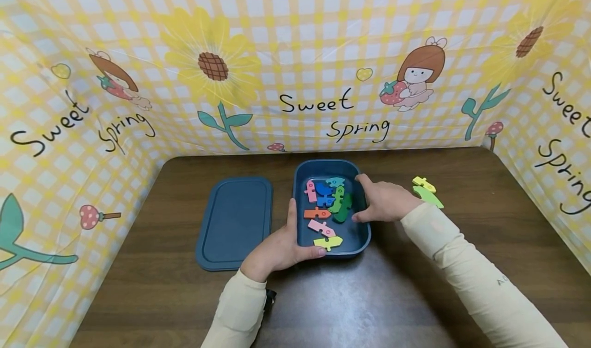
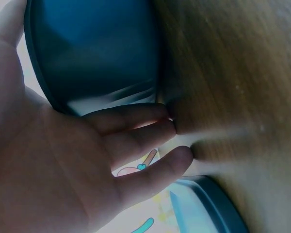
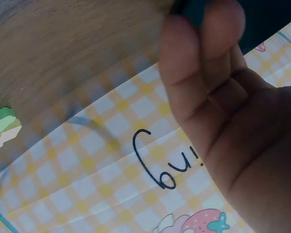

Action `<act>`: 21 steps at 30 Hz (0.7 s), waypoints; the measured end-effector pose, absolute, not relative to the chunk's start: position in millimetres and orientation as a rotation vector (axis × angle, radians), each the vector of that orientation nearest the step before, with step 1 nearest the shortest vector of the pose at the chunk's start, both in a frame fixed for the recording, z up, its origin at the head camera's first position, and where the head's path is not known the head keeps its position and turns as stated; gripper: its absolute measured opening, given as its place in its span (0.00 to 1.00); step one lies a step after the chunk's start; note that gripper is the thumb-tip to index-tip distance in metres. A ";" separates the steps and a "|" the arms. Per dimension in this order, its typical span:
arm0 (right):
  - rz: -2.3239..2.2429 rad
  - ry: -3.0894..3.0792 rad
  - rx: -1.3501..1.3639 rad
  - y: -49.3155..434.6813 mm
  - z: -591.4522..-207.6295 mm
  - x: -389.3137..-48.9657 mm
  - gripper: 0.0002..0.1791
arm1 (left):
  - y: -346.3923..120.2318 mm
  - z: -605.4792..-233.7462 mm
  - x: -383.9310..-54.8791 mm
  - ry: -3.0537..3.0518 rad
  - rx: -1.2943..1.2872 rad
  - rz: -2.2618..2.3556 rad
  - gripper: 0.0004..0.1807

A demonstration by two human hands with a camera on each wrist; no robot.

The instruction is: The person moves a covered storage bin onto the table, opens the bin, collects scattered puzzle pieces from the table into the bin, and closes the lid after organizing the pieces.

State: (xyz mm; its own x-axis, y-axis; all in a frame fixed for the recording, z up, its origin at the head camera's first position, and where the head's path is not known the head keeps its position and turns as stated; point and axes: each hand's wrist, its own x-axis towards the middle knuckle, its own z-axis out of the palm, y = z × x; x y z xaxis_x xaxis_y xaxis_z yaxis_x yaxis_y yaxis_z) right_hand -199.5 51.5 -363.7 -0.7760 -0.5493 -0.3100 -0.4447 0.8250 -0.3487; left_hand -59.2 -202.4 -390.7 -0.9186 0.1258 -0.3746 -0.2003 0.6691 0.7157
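A dark blue plastic box (image 1: 332,168) stands uncovered on the table, with several colourful flat puzzle pieces lying in it, among them an orange piece (image 1: 316,213) and a pink piece (image 1: 321,228). My left hand (image 1: 281,248) rests against its near left corner, thumb over the near rim. In the left wrist view the fingers (image 2: 150,179) stretch straight along the outside of the box (image 2: 97,53). At the right wall my right hand (image 1: 385,199) grips the box, its thumb over the rim. The right fingers (image 3: 182,63) look bent in the right wrist view.
The blue lid (image 1: 235,225) lies flat left of the box. Right of the box lie a yellow piece (image 1: 424,184) and a green piece (image 1: 428,196), close to the right forearm. A checked cloth (image 1: 295,40) rises along the table's back and sides.
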 end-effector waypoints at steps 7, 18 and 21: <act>-0.539 2.689 -0.758 76.7 -364.2 -204.3 0.45 | -201.5 -390.1 -59.5 2.501 -0.078 1.113 0.73; -0.512 2.762 -0.714 148.7 -373.7 -223.4 0.27 | -201.5 -389.7 -59.1 2.513 -0.079 1.103 0.73; -0.452 2.769 -0.656 166.9 -378.9 -226.6 0.27 | -201.7 -390.3 -59.4 2.515 -0.072 1.109 0.73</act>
